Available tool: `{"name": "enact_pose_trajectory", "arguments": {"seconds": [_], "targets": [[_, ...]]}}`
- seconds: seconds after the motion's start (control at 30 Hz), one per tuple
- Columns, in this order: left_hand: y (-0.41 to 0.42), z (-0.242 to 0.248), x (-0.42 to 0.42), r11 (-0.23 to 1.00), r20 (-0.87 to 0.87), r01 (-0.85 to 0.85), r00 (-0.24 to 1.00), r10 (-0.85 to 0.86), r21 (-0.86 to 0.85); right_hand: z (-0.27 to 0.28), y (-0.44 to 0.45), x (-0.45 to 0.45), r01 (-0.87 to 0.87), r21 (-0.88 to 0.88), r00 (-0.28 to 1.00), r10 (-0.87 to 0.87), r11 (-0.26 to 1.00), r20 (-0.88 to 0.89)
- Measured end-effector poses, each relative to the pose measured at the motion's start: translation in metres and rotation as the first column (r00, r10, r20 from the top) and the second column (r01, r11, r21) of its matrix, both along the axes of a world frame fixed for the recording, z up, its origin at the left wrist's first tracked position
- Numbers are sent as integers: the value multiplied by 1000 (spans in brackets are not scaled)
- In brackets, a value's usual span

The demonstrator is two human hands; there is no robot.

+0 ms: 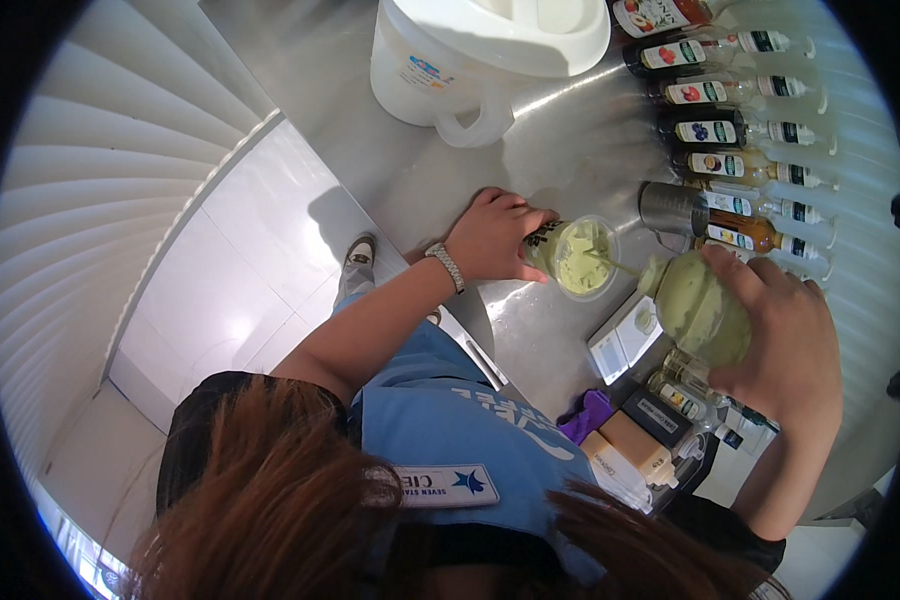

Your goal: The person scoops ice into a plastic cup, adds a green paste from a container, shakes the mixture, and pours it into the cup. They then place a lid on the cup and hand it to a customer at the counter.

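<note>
My left hand [495, 236] is wrapped around a clear plastic cup [546, 251] that bears dark printing. Pale green, creamy contents with an uneven surface show through its mouth. My right hand [784, 341] grips a rounded clear bottle [701, 304] of green liquid, tipped sideways with its neck towards the cup. A thin green stream [624, 266] runs from the bottle's neck into the cup. Below the stream, a small white digital scale [622, 341] lies on the steel counter [420, 184], partly behind the bottle.
A large white lidded pitcher [420, 71] stands at the back. Syrup bottles [709, 132] with pump tops line the right side, beside a metal measuring jug [671, 208]. Near my right forearm are a purple cloth [586, 415] and several squeeze bottles [637, 442] by a black tray.
</note>
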State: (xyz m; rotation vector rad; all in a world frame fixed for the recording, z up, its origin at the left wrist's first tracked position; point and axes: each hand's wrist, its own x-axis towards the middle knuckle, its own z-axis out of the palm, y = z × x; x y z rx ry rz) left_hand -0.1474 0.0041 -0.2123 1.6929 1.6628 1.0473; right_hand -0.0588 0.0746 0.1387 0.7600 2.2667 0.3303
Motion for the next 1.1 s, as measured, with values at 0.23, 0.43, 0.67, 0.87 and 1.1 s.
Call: {"name": "enact_pose_trajectory", "arguments": {"seconds": [0.23, 0.43, 0.67, 0.87, 1.1], "targets": [[-1, 1, 0, 999, -6, -22, 1000, 22, 30, -1, 5, -2, -2, -6, 1000, 2, 1000, -3], [-1, 1, 0, 999, -41, -23, 999, 24, 23, 6, 2, -4, -12, 37, 1000, 12, 999, 1], [-2, -1, -2, 1000, 2, 10, 1000, -10, -6, 20, -11, -9, -77, 114, 997, 77, 990, 0], [-2, -4, -2, 999, -5, 40, 999, -40, 4, 32, -19, -11, -105, 171, 994, 107, 980, -2], [-2, -5, -2, 999, 51, 38, 998, -39, 29, 21, -12, -10, -74, 5, 996, 74, 997, -52]]}}
